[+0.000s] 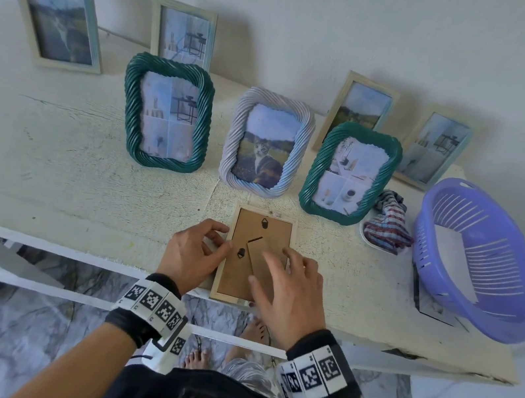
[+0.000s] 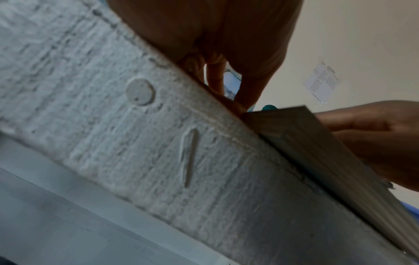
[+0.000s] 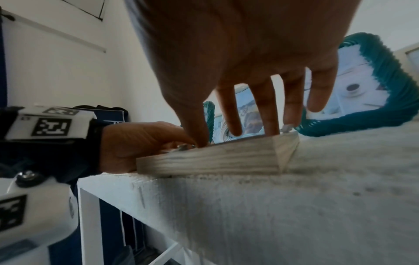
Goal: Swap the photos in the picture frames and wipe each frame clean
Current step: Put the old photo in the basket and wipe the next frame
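On the tabletop (image 1: 51, 163), going left to right along the wall: a pale frame (image 1: 54, 14) leaning far left, then a smaller pale frame (image 1: 182, 34). In front of it stands a green twisted frame (image 1: 166, 113), then a white twisted frame (image 1: 266, 144) with a cat photo, then a second green frame (image 1: 350, 173). Behind that one lean two more pale frames (image 1: 359, 110) (image 1: 436, 148). Further right, a striped cloth (image 1: 387, 221) lies bunched beside a purple basket (image 1: 480, 259).

At the near edge, in the middle, a wooden frame (image 1: 255, 255) lies face down, its brown backing up and its stand flap (image 1: 262, 261) half lifted. The left hand (image 1: 193, 251) sits at the frame's left side with curled fingers pinching at its edge. The right hand (image 1: 291, 290) is spread over the backing, its fingers straight and apart, the tips touching the flap and board; it holds nothing. The right wrist view shows those fingertips (image 3: 271, 125) pressing down on the frame's back.
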Demonstrator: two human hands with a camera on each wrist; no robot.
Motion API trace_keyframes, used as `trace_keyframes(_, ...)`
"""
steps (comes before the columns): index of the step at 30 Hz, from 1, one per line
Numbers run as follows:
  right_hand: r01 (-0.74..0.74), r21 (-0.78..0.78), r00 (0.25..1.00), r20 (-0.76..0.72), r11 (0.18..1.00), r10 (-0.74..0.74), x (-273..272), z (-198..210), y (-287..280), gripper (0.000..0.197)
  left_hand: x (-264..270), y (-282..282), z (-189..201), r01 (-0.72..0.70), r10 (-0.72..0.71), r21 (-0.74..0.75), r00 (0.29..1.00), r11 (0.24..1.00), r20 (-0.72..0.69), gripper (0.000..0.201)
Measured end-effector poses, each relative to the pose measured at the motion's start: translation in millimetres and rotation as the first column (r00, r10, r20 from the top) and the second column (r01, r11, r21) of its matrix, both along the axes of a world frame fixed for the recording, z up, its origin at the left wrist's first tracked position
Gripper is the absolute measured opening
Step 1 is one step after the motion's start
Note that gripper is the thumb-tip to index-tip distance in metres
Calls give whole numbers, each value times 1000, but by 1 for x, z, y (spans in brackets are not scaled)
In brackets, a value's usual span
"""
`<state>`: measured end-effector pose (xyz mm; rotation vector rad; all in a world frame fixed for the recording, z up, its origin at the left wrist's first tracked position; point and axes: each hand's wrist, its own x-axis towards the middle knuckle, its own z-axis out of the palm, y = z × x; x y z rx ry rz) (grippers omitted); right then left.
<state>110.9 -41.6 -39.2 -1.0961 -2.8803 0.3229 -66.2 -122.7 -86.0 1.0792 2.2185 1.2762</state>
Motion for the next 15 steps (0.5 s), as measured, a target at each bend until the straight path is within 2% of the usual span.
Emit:
trace_keyframes(3, 5, 30, 997, 76, 1000, -7, -14, 1, 0, 39, 0, -1, 0, 9, -9, 18, 1000, 1000, -1, 15)
trace_keyframes(6, 47, 5, 998, -28, 999, -47, -23, 0, -2, 26, -1, 0, -2, 8, -8, 19, 1000, 1000, 1, 15)
trace_keyframes(8, 82, 49, 994, -74, 995, -78, -26, 3, -3, 22, -1, 0, -2, 3, -4, 24, 1000, 1000, 17, 14)
trace_keyframes(12, 136, 106, 987, -105, 985, -125, -14, 11, 6, 23, -1, 0, -1, -5, 5, 18, 999, 1000, 36, 14)
trace_keyframes(15, 236, 29, 967, -102, 971, -232, 14, 15, 24, 34, 0, 0, 0, -8, 7, 9, 999, 1000, 44, 14)
